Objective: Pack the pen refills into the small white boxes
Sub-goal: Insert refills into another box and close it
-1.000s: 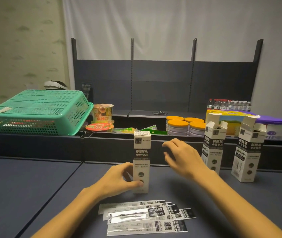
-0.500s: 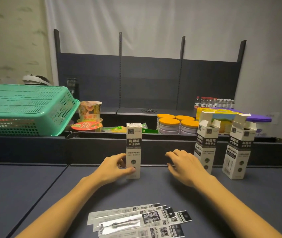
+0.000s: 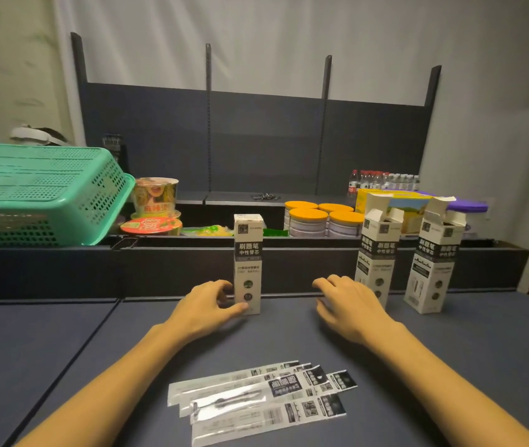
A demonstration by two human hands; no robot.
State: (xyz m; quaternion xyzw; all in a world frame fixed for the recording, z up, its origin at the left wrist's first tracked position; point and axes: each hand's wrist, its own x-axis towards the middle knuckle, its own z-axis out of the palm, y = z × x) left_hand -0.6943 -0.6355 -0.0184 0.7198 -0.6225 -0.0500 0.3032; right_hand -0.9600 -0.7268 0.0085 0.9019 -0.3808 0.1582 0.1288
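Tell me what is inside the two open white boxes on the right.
Both open boxes show only raised flaps and dark openings; their walls hide any contents.

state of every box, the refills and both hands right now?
closed box: upright, top shut, held near its base
middle box: upright, top flaps open
right box: upright, top flaps open
refill packets: loose, overlapping flat on table
left hand: grips closed box
right hand: holds nothing, fingers loosely curled

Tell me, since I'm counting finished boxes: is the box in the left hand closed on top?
Closed. The white box held by the left hand has a flat top, while the two boxes to its right show raised flaps.
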